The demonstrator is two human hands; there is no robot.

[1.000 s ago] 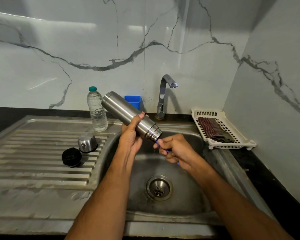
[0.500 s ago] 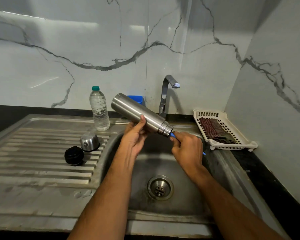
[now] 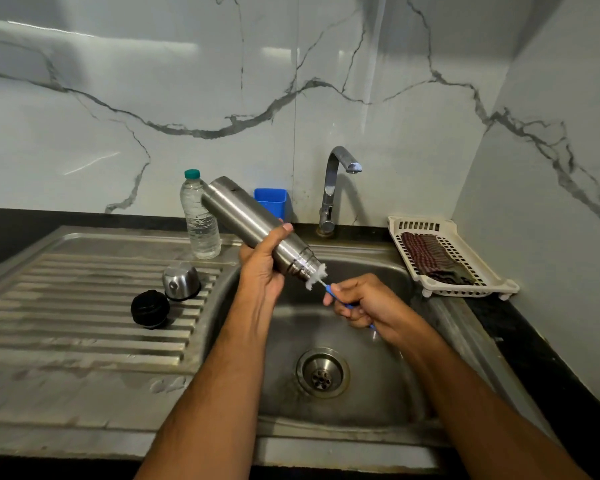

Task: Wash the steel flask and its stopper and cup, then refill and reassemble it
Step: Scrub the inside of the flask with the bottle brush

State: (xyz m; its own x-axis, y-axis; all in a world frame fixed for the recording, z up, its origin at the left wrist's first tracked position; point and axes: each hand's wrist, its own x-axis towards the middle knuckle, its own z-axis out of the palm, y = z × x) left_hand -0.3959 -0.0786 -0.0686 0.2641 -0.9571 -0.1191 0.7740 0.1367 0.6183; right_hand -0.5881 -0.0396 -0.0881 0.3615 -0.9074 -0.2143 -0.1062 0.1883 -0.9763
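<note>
Colours & patterns at the sink

Steel flask: brushed silver-grey, ringed neck. Bottle brush: white bristles, blue handle. Cup, at 9 o'clock from flask mouth: shiny silver w/ black rim. Stopper, at 7 o'clock from cup: matt black. Water bottle: clear plastic, teal-green cap. Container at 12 o'clock behind flask: bright blue. Tap: chrome. Sink & ribbed drainboard: dull grey steel, whitish water stains. Tray at 3 o'clock: cream-white, slotted; cloth in it: dark red-brown checks. Wall: white marble, dark grey veins. Counter: black.
</note>
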